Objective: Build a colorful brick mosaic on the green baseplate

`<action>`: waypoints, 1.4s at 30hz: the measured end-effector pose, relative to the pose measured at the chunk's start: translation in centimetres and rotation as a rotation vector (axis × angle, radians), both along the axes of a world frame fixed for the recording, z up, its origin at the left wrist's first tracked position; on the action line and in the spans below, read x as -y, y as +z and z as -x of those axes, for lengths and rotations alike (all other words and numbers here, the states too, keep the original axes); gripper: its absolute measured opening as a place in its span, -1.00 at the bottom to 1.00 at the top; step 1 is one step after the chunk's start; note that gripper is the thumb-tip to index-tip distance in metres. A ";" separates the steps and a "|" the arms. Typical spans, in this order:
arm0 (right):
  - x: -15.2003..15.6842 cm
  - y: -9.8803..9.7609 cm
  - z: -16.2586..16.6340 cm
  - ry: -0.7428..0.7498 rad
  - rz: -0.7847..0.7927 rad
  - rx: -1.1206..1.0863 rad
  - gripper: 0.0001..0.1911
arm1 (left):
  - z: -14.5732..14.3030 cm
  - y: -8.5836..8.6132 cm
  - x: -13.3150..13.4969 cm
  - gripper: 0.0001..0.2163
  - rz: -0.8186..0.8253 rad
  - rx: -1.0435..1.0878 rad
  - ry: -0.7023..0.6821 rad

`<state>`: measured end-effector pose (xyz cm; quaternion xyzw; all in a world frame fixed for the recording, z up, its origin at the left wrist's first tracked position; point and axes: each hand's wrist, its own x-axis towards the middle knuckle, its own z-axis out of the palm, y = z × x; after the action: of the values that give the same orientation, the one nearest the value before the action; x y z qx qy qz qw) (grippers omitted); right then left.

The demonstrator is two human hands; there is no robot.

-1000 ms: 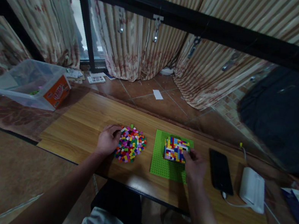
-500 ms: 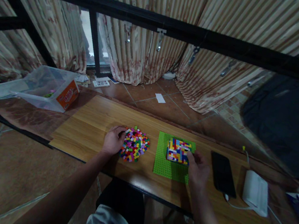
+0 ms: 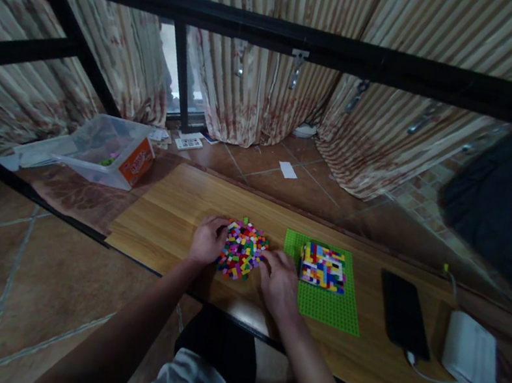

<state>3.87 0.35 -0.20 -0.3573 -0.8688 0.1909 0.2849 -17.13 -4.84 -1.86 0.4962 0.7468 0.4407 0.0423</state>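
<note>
A pile of small colourful building bricks [image 3: 244,250] lies on the wooden table. My left hand [image 3: 208,240] rests at the pile's left edge, fingers curved and a gap showing between thumb and forefinger. At the right edge of the pile, my right hand [image 3: 280,283] reaches in with its fingers apart, the fingertips at the outer bricks. Whether a brick touches those tips is too small to tell. To the right lies a green baseplate [image 3: 326,313], bearing a low rectangular build of many-coloured bricks [image 3: 323,267]. Neither hand touches that build.
Right of the baseplate lie a black phone [image 3: 405,313] with a cable and a white power bank [image 3: 472,356]. A clear plastic bin [image 3: 92,166] with an orange label stands beyond the table's left end. A black metal bar [image 3: 265,29] crosses before striped curtains [image 3: 270,108].
My right hand has moved left, from the brick build on the baseplate to the right edge of the pile. My left hand stays by the pile. The view has shifted slightly.
</note>
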 end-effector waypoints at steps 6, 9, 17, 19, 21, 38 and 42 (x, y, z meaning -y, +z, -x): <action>-0.2 0.2 0.2 -0.009 0.009 -0.016 -0.77 | 0.0 0.2 0.0 -0.83 0.010 -0.001 0.000; 0.4 0.7 -0.8 -0.048 0.072 -0.064 -0.79 | 0.1 0.1 0.0 -0.83 0.012 -0.002 -0.004; -0.4 1.3 -7.6 -0.299 0.155 -0.226 -0.75 | 0.2 0.0 -0.1 -0.82 0.014 -0.011 0.000; -1.4 1.3 -9.5 -0.372 0.114 -0.235 -0.73 | 0.2 0.1 -0.1 -0.83 0.010 -0.016 0.001; -2.5 1.3 -10.8 -0.430 0.067 -0.233 -0.71 | 0.2 0.1 -0.1 -0.82 0.009 -0.025 -0.002; -5.3 -0.8 -11.9 -0.505 0.092 -0.329 -0.72 | 0.3 0.4 -0.1 -0.81 0.036 -0.022 0.005; -5.5 -0.9 -11.8 -0.503 0.141 -0.378 -0.76 | 0.2 0.5 0.0 -0.81 0.024 -0.020 0.003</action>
<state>15.67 5.87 -1.08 -0.5379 -0.6694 0.2372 0.4542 -17.34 -4.80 -1.36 0.4989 0.7532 0.4268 0.0402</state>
